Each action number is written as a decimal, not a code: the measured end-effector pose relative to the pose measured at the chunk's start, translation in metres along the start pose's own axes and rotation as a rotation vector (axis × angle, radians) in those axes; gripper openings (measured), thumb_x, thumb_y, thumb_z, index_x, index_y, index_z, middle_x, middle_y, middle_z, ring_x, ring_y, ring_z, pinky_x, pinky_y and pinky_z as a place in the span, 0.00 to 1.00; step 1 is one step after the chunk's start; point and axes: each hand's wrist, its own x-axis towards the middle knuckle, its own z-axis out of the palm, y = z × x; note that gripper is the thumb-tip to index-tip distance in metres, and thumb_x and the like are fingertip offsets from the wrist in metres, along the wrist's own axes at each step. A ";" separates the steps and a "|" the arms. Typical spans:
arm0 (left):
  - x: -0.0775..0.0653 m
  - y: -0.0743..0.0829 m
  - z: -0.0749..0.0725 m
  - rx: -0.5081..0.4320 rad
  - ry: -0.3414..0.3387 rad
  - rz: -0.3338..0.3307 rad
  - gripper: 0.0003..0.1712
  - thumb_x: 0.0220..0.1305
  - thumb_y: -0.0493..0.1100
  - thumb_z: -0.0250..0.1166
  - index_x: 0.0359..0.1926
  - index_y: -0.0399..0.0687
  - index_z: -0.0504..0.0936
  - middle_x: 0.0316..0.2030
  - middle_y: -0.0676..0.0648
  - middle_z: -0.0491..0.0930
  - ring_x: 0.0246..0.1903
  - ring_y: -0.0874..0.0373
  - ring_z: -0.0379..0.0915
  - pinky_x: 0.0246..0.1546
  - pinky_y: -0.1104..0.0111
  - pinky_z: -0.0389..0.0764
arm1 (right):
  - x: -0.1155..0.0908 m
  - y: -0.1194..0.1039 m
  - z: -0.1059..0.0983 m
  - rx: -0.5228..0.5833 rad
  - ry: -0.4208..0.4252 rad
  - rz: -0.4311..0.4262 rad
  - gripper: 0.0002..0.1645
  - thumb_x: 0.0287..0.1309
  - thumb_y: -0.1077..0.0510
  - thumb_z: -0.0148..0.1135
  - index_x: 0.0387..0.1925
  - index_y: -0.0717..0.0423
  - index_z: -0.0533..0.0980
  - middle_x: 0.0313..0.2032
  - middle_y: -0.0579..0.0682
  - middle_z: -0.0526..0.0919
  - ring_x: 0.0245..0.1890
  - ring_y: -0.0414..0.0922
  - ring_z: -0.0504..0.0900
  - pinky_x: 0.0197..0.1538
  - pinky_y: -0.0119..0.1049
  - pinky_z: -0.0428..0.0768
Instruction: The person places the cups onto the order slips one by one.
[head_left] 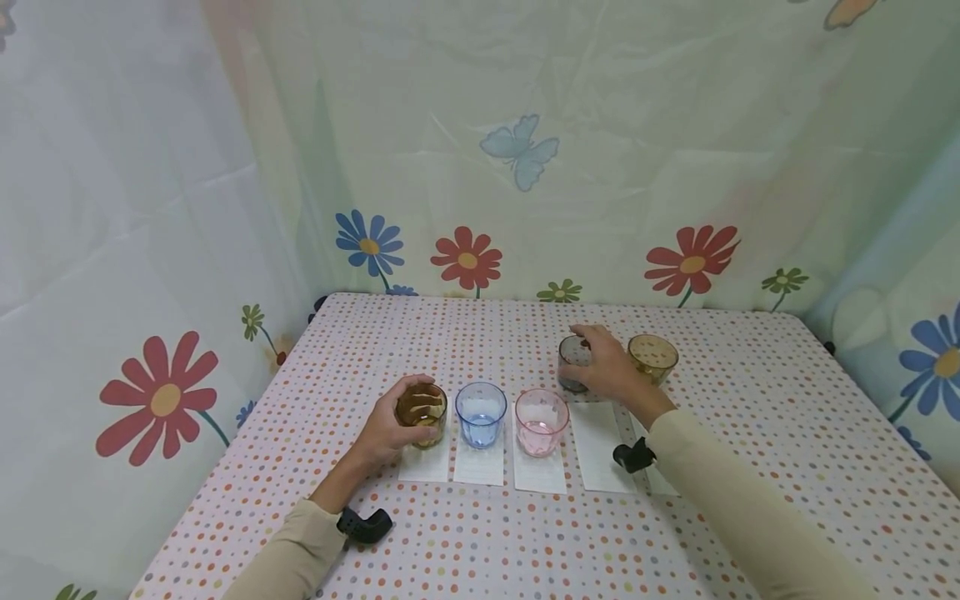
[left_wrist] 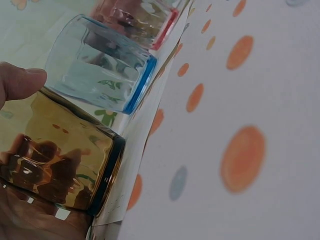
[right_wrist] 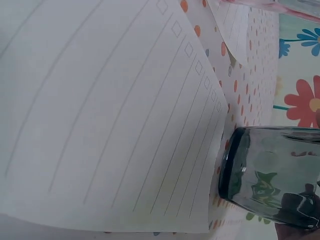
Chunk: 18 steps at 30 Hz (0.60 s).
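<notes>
Two tumblers gripped: amber in left hand [head_left: 386, 429], gray in right hand [head_left: 611, 367].
My left fingers wrap the amber tumbler [head_left: 423, 402] on the leftmost sheet [head_left: 423, 469]; my right fingers hold the gray tumbler [right_wrist: 267, 172] just past the fourth sheet [head_left: 600, 454]. Risk: my right wrist looks close to the yellow tumbler [head_left: 654, 352]; swinging rightward could knock it. No brands or words legible, just printed lines and checkboxes.

Hands [head_left: 384, 431] bare; L sleeve [head_left: 288, 552] & R sleeve [head_left: 738, 504] long, lt beige; L wrist cam [head_left: 367, 527] & R wrist cam [head_left: 633, 456] sm., blk.
</notes>
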 end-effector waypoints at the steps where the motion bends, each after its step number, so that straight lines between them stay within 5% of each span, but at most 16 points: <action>1: 0.000 0.000 0.000 0.009 0.004 -0.004 0.44 0.54 0.29 0.74 0.71 0.36 0.64 0.62 0.32 0.71 0.62 0.33 0.69 0.65 0.51 0.75 | 0.000 0.000 0.001 0.004 0.000 0.015 0.48 0.61 0.51 0.70 0.76 0.60 0.58 0.72 0.66 0.61 0.71 0.66 0.62 0.69 0.66 0.66; 18: -0.001 0.001 0.000 0.001 0.001 -0.009 0.45 0.54 0.30 0.74 0.71 0.35 0.63 0.63 0.32 0.71 0.63 0.34 0.68 0.66 0.46 0.72 | -0.009 0.004 -0.005 0.042 0.063 0.011 0.44 0.57 0.55 0.70 0.72 0.64 0.64 0.65 0.64 0.69 0.65 0.63 0.69 0.66 0.61 0.73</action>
